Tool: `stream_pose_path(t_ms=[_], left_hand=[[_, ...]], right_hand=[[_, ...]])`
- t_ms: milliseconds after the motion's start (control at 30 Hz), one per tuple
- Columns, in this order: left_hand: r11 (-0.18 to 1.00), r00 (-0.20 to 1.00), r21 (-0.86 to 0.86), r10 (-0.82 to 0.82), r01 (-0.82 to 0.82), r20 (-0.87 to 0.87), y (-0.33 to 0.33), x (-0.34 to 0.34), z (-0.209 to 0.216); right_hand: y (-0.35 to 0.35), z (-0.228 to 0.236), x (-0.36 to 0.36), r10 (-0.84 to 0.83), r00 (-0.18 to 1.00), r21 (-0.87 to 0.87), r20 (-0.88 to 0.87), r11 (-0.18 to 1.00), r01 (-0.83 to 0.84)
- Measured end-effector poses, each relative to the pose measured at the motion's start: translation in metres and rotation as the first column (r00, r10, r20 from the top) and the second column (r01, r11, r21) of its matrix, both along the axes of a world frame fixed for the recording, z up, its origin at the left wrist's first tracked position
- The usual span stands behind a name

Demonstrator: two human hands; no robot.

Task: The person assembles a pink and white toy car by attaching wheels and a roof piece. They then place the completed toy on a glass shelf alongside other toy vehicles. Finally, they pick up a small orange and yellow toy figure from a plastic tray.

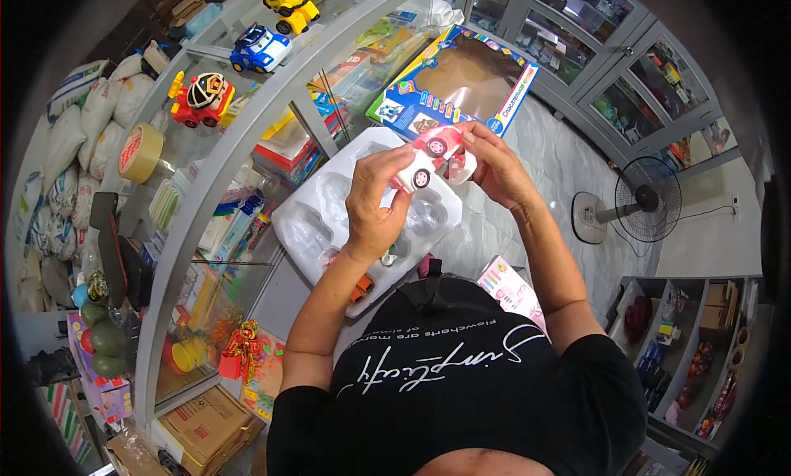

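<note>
A white and pink toy car [421,176] with dark wheels is held up between my two hands. The fingers and thumb of my left hand [375,198] close on its left end. At the other end, my right hand [501,173] grips it with bent fingers, partly hiding it. Below my hands lies a white moulded plastic tray [301,217] with rounded hollows. An orange toy part [361,290] sits in the tray's near end, partly behind my left forearm. Beyond the tray stands a blue and yellow window box [511,105].
On the glass counter at left stand a red toy vehicle [203,103], a blue and white toy car [259,49], a yellow toy vehicle [295,15] and a tape roll [141,152]. A standing fan [647,199] is at right, above a shelf unit [700,311]. A pink and white package [512,288] lies beside me.
</note>
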State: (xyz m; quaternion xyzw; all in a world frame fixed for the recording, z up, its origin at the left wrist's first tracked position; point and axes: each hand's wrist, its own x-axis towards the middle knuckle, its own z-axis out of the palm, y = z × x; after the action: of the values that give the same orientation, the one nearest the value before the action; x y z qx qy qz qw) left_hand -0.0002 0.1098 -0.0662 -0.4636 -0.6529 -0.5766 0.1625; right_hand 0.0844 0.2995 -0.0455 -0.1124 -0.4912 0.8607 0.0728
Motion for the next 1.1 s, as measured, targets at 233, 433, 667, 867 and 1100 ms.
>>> stream_pose_path(t_ms=[233,433,667,867,1100], left_hand=[[0.997,0.971,-0.066,-0.045,0.030,-0.235,-0.012,-0.013,0.015],[0.987,0.965,-0.127,-0.124,0.096,-0.232,-0.016,-0.020,0.033],[0.988,0.983,-0.060,-0.145,0.139,-0.116,-0.018,-0.028,0.045],[0.977,0.963,-0.129,-0.191,0.168,-0.190,-0.022,-0.032,0.053],[0.998,0.961,-0.042,-0.055,0.045,-0.271,-0.016,-0.041,0.057]], right_hand=[[0.018,0.012,-0.014,0.141,0.990,0.338,-0.030,0.933,-0.122],[0.028,0.036,-0.026,0.336,0.933,0.467,-0.125,0.850,-0.244],[0.031,0.038,-0.041,0.379,0.899,0.422,-0.221,0.868,-0.262],[0.046,0.049,-0.045,0.521,0.842,0.477,-0.142,0.781,-0.403],[0.040,0.045,-0.063,0.452,0.827,0.440,-0.334,0.851,-0.287]])
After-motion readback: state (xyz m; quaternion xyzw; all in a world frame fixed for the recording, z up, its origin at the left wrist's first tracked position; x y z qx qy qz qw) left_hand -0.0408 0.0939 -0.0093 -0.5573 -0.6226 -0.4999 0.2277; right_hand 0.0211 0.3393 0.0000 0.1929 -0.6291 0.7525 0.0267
